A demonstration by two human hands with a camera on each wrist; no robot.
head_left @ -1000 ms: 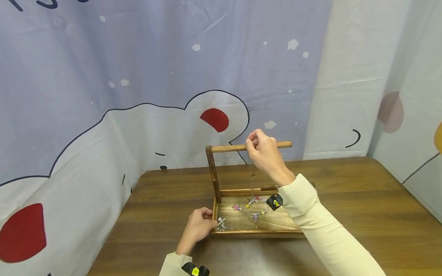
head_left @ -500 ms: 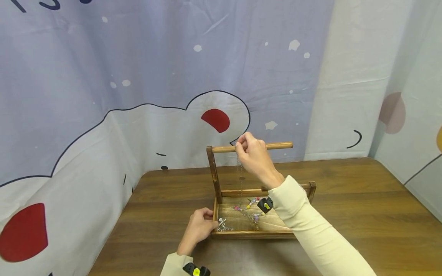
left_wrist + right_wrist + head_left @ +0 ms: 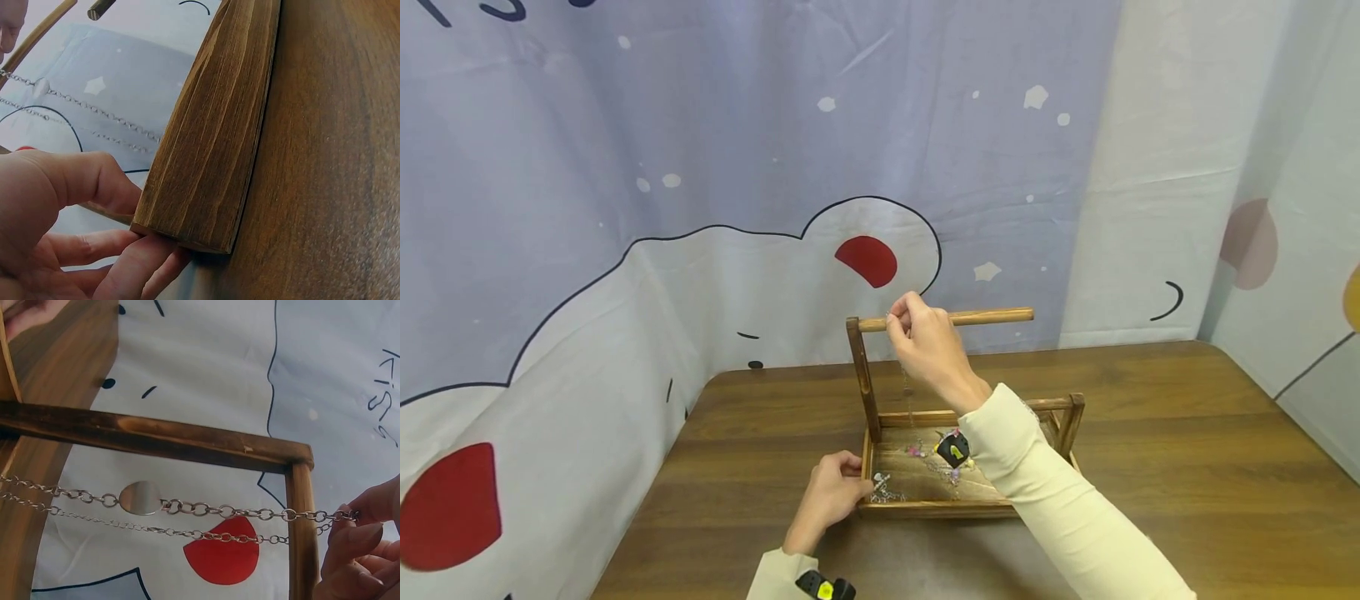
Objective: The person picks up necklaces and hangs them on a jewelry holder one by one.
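Note:
My right hand (image 3: 928,346) pinches the end of a silver chain (image 3: 200,509) between thumb and fingertips. The chain hangs in two strands, and an oval metal plate (image 3: 140,498) sits on one of them. The hand is just in front of the crossbar (image 3: 992,317) of a wooden jewelry stand, near its left post (image 3: 862,379). My left hand (image 3: 833,487) grips the front left corner of the stand's tray (image 3: 940,509), thumb over the rim. Inside the tray lie a beaded bracelet (image 3: 916,451), partly hidden by the right wrist, and a silver charm chain (image 3: 886,493).
A lower wooden bar with a short post (image 3: 1070,425) stands at the tray's right side. The stand rests on a brown wooden table (image 3: 1187,450). A printed curtain (image 3: 737,167) hangs behind the table's far edge.
My right hand has moved left along the crossbar toward the left post, carrying the hanging chain with it. The left hand stays at the tray's corner.

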